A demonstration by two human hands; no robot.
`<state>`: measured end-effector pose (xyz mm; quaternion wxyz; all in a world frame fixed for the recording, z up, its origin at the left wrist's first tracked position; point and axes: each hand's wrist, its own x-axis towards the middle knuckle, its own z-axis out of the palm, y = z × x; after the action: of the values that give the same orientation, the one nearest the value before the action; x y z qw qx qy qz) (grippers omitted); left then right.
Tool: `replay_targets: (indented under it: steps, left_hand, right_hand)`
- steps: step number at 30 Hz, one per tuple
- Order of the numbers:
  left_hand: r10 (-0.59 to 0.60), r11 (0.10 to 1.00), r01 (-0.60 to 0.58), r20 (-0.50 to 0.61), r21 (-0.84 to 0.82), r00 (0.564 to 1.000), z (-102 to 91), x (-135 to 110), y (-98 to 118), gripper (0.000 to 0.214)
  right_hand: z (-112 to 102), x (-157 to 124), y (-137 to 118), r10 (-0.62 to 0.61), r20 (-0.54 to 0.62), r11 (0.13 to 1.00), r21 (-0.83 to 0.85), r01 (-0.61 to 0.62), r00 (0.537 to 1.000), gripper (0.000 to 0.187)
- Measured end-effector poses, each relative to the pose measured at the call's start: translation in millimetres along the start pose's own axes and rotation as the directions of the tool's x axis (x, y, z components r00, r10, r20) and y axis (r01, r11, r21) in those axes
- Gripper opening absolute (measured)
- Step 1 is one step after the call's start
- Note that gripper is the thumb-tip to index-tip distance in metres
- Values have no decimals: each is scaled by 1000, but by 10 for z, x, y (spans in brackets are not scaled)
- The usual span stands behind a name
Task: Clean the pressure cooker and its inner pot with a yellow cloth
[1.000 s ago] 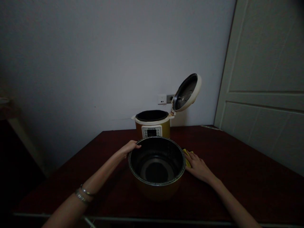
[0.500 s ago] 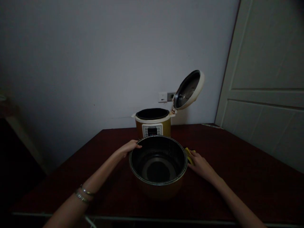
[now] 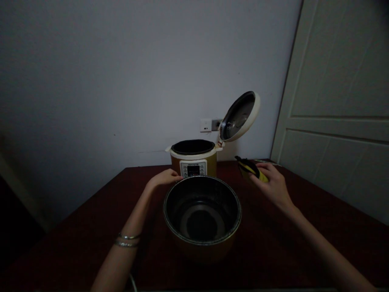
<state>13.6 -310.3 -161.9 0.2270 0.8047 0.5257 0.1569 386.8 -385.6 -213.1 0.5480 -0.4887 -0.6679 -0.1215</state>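
Note:
A round inner pot, dark inside with a golden outer wall, stands on the dark red table right in front of me. My left hand rests on its far left rim, fingers curled over the edge. My right hand is raised above the table to the right of the pot, closed on a yellow and dark sponge. Behind the pot stands a golden rice cooker with its lid swung up and open to the right.
A white wall with a socket plate backs the table. A pale panelled door fills the right side. Two bangles circle my left wrist. Dark floor lies beyond the table's left edge.
My right hand has lifted the sponge off the table beside the pot and raised it up and to the right. My left hand stays on the rim.

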Motion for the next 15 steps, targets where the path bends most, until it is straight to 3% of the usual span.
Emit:
replay_targets:
  steps: [3, 5, 6, 7, 10, 12, 15]
  left_hand:
    - [71, 997, -70, -54, 20, 996, 127, 134, 47, 47]
    - [118, 993, -119, -71, -1, 990, 235, 230, 44, 47]
    - [146, 989, -148, -75, -13, 986, 283, 273, 35, 47]
    - [173, 984, -175, -76, -22, 982, 324, 311, 22, 46]
    - [225, 974, -226, -58, -18, 973, 394, 382, -21, 47]
    - [224, 974, -224, -42, -2, 974, 413, 401, -46, 46]
    - [211, 977, -211, -21, -24, 977, 428, 412, -67, 43]
  right_hand:
    - [2, 268, -505, -191, 107, 979, 94, 182, 976, 25]
    - [123, 351, -838, -360, 279, 932, 72, 355, 890, 26]
    - [216, 357, -982, -435, 400, 890, 59, 451, 806, 27]
    - [324, 342, -1104, -489, 531, 835, 53, 548, 693, 29]
    - [674, 209, -1334, -483, 783, 691, 66, 720, 391, 33]
    - [862, 103, -1396, -393, 885, 665, 86, 742, 250, 34]
    - [980, 5, -1432, -220, 973, 732, 113, 672, 76, 36]
